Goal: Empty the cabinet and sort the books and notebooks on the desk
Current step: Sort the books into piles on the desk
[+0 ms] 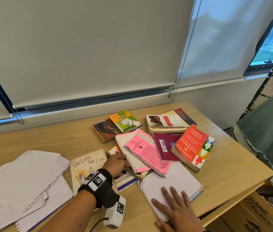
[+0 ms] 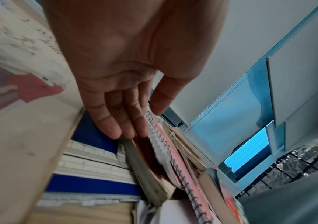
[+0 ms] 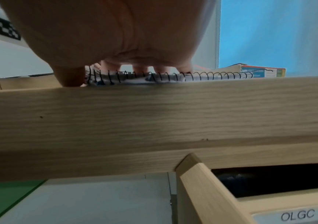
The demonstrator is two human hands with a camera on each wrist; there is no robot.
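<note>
Books and notebooks lie scattered on the wooden desk (image 1: 48, 141). My left hand (image 1: 116, 164) reaches under the edge of two overlapping spiral notebooks, the top one pink (image 1: 146, 153). In the left wrist view its straight fingers (image 2: 123, 121) slide under the pink notebook (image 2: 175, 159) against a book's page edge, with the thumb above the coil. My right hand (image 1: 177, 208) lies flat, fingers spread, on a white spiral notebook (image 1: 174, 178) at the desk's front edge. The right wrist view shows that hand (image 3: 116, 37) resting on the notebook's coil (image 3: 211, 75).
A red paperback (image 1: 191, 146), a maroon notebook (image 1: 164, 146), a green tennis book (image 1: 125, 121) and worn books (image 1: 167, 123) lie behind. A cream book (image 1: 87, 163) and loose white notebooks (image 1: 23, 178) sit left. A cardboard box (image 1: 257, 215) stands below right.
</note>
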